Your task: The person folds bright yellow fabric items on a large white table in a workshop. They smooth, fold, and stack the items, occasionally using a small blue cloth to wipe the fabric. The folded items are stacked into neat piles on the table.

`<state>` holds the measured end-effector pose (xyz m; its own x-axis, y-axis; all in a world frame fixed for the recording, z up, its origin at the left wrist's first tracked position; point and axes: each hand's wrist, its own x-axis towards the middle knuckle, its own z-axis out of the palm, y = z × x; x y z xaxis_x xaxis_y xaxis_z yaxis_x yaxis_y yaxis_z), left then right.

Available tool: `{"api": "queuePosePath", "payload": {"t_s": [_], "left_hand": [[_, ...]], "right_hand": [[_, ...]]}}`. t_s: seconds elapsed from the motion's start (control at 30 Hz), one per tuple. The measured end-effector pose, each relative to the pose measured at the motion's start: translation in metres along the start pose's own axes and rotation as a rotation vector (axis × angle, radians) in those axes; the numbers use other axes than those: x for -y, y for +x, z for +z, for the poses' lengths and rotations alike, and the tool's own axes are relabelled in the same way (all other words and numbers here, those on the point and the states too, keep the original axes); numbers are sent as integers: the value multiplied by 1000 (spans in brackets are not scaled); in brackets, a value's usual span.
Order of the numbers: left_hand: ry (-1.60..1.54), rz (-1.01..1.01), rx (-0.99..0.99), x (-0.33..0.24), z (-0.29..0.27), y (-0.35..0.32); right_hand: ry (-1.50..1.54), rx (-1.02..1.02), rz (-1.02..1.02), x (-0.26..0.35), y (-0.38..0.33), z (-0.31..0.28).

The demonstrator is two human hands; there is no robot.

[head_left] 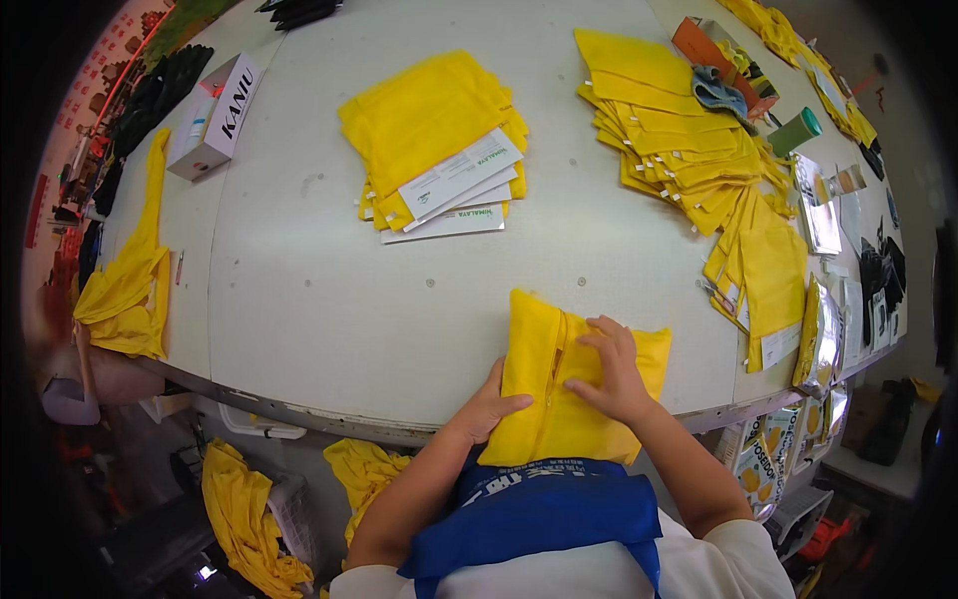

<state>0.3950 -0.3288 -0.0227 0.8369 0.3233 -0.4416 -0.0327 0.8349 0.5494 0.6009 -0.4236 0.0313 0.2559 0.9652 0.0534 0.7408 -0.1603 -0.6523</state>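
Yellow fabric pouch (pixel 559 419) lies at the near edge of the white table (pixel 329 299), overhanging it slightly toward the person; a zipper runs down its length left of centre. Left hand (pixel 486 404) rests at the pouch's left edge, fingers extended and lying flat on the cloth, thumb side tucked at the fold; not closed around anything. Right hand (pixel 611 371) lies on top of the pouch, fingers spread and slightly curled, pressing down on the fabric just right of the zipper; open, no grip visible. Farther up the table, centre: a stack of folded yellow pouches (pixel 429 125) with white printed cards (pixel 457 185) lying on and beneath its near side. To the right, a fanned row of yellow pouches (pixel 689 150) runs toward the table's right edge. White carton (pixel 215 115) sits at upper left. Loose yellow fabric (pixel 125 290) drapes over the table's left edge. Blue apron (pixel 544 504) is visible below the pouch.
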Motion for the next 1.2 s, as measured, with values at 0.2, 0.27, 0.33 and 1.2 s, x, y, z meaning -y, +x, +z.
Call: {"api": "queuePosePath", "payload": {"t_s": [0.2, 0.27, 0.33, 1.2], "left_hand": [[291, -69, -236, -6, 13, 3], [268, -52, -227, -3, 12, 3], [237, -55, -225, -2, 10, 1], [1339, 700, 41, -127, 133, -54]], "right_hand": [[-88, 35, -185, 27, -15, 5], [-72, -4, -186, 27, -16, 12], [-117, 2, -253, 28, -15, 14], [1155, -517, 206, 60, 6, -85]]}}
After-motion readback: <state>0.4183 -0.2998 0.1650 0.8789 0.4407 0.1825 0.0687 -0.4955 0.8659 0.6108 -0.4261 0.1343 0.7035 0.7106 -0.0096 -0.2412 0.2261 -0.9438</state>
